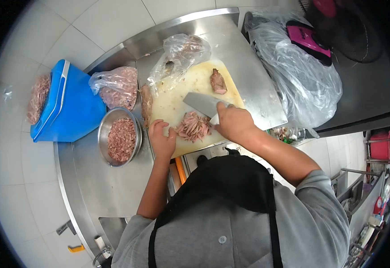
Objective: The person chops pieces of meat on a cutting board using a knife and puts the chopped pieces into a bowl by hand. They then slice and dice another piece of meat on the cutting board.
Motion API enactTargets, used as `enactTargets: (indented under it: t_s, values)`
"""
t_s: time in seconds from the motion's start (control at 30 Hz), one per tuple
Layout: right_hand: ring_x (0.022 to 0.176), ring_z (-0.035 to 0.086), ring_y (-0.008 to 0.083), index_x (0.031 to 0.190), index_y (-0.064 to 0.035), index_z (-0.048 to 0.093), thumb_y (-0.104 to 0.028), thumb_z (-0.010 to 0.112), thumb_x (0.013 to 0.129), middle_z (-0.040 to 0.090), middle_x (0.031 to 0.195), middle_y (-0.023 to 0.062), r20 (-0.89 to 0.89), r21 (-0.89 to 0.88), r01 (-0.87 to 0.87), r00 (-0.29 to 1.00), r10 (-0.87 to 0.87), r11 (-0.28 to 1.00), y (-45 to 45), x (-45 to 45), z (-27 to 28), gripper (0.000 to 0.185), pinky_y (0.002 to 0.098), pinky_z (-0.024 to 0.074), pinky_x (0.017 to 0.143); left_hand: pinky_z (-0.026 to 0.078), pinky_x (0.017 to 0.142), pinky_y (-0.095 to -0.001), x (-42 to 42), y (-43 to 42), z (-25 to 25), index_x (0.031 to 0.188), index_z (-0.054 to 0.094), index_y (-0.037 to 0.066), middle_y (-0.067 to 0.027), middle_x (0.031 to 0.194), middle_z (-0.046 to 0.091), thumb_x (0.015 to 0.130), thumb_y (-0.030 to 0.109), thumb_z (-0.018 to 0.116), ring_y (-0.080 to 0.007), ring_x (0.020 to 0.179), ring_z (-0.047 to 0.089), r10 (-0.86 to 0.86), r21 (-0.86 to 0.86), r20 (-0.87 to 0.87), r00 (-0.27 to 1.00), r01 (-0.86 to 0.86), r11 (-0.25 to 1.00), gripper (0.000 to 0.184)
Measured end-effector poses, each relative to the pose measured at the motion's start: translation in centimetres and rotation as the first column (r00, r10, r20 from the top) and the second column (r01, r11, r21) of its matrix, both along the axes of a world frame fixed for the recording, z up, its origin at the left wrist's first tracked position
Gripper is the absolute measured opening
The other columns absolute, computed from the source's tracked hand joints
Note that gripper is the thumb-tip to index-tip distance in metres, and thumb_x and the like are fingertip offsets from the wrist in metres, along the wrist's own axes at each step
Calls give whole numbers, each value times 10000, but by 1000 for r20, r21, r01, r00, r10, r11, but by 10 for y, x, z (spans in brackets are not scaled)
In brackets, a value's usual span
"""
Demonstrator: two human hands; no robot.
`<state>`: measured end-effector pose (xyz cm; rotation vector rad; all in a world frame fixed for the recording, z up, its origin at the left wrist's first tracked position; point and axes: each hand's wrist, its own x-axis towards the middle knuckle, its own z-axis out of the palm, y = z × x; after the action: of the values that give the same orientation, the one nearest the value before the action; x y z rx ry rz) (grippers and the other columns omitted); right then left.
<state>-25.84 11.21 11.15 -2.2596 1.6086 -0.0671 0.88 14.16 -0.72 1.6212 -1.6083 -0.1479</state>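
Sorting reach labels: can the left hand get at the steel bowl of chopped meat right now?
Probably yes. The left hand isn't visibly gripping anything, the open-topped steel bowl sits close on its left, and nothing seems to block the way.

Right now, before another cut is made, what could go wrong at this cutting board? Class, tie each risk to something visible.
The left hand is beside the sliced meat, with the cleaver in the right hand close by: a stroke toward those fingers could cut them.

The slices lie toward the near side of the cutting board, so some might spill off.

The metal bowl of chopped meat stands near the left hand; a careless swing could knock it.
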Motion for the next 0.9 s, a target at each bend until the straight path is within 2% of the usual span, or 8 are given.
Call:
enactTargets:
  t_s: [0.07, 0.17, 0.37, 0.57, 0.67, 0.77, 0.87, 0.9]
  values:
    - [891, 715, 370, 1074, 14, 566, -269, 658, 931, 702, 898, 219, 280, -48, -191, 940, 196, 981, 19, 3, 77, 330, 477, 570, 737, 463, 991, -450, 6, 6, -1, 960, 636, 39, -179, 1160, 624, 768, 50, 703, -372, 1125, 577, 33, -12, 18, 999, -33, 999, 204]
    - [806, 704, 301, 985, 7, 618, -203, 638, 891, 696, 836, 155, 203, -521, -574, 635, 745, 631, 59, -3, 167, 230, 408, 554, 678, 463, 990, -452, 9, 5, -5, 965, 640, 36, -179, 1149, 623, 764, 36, 694, -368, 1108, 584, 73, -13, 26, 997, -73, 997, 208]
    - [810, 691, 341, 939, 14, 638, -220, 631, 912, 692, 830, 179, 233, -584, -622, 486, 842, 521, 84, -16, 211, 235, 434, 545, 710, 497, 942, -394, 21, 24, -14, 1009, 651, 16, -162, 1188, 623, 779, 22, 709, -308, 1105, 606, 115, -28, 50, 992, -114, 993, 238]
    - [815, 678, 381, 893, 21, 658, -237, 625, 933, 689, 824, 202, 310, -536, -596, 520, 796, 598, 75, -24, 213, 263, 460, 536, 742, 472, 980, -459, 9, 12, -27, 969, 642, 15, -185, 1129, 642, 767, 9, 672, -363, 1094, 598, 219, -65, -15, 976, -220, 973, 204]
    - [817, 671, 402, 870, 24, 668, -245, 622, 944, 687, 821, 214, 441, -295, -427, 732, 519, 855, 35, -34, 188, 283, 473, 531, 758, 472, 983, -453, 8, 34, -12, 987, 636, 14, -177, 1117, 649, 782, 2, 659, -361, 1094, 602, 199, -49, -92, 976, -204, 978, 207]
    - [872, 680, 411, 897, 12, 689, -259, 626, 943, 699, 864, 224, 146, 146, -189, 975, 168, 971, -7, -39, 86, 282, 492, 526, 796, 469, 976, -449, -2, 29, -9, 1016, 627, 19, -185, 1092, 644, 795, 27, 695, -380, 1074, 601, 167, -38, -53, 984, -170, 985, 231]
    - [963, 682, 391, 1089, -42, 645, -268, 660, 913, 705, 974, 204, 51, 243, -47, 998, 36, 969, -1, -33, -14, 287, 484, 534, 832, 465, 974, -434, -17, 20, -10, 1031, 635, 40, -154, 1137, 635, 807, 77, 752, -350, 1063, 597, 91, -44, 68, 994, -88, 995, 255]
    - [973, 672, 391, 1093, -51, 640, -263, 677, 902, 684, 992, 190, 41, 98, -35, 999, 31, 995, 9, -27, -44, 287, 475, 538, 833, 466, 955, -452, -32, 18, -5, 1026, 638, 41, -153, 1112, 627, 798, 82, 750, -367, 1051, 591, 23, -80, 52, 998, -19, 997, 258]
